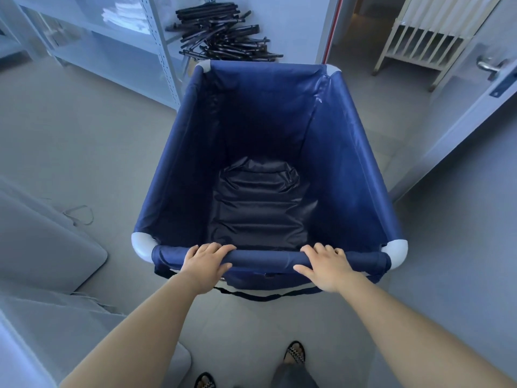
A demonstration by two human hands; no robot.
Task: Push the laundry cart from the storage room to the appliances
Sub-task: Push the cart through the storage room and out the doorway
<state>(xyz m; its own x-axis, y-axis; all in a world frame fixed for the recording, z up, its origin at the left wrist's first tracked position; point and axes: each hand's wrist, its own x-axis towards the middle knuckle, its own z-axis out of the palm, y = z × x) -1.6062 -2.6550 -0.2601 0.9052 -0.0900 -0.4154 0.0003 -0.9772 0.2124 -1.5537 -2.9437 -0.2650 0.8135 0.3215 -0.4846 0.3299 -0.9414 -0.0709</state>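
Observation:
A deep blue fabric laundry cart [349, 169] with white rounded corner pieces stands on the grey floor straight in front of me. Its inside holds only dark, crumpled lining at the bottom. My left hand [205, 264] grips the near padded rail left of its middle. My right hand [326, 266] grips the same rail to the right, fingers curled over the top. Both my arms reach forward, and my sandalled feet show at the bottom edge.
A white metal shelving unit [117, 51] stands at the far left. A pile of black hangers [226, 35] lies beyond the cart. An open doorway [361, 37] lies ahead right, with a wooden slatted crib [419, 43] past it and the open door [481, 102] at right. Grey padded items [42, 247] sit at left.

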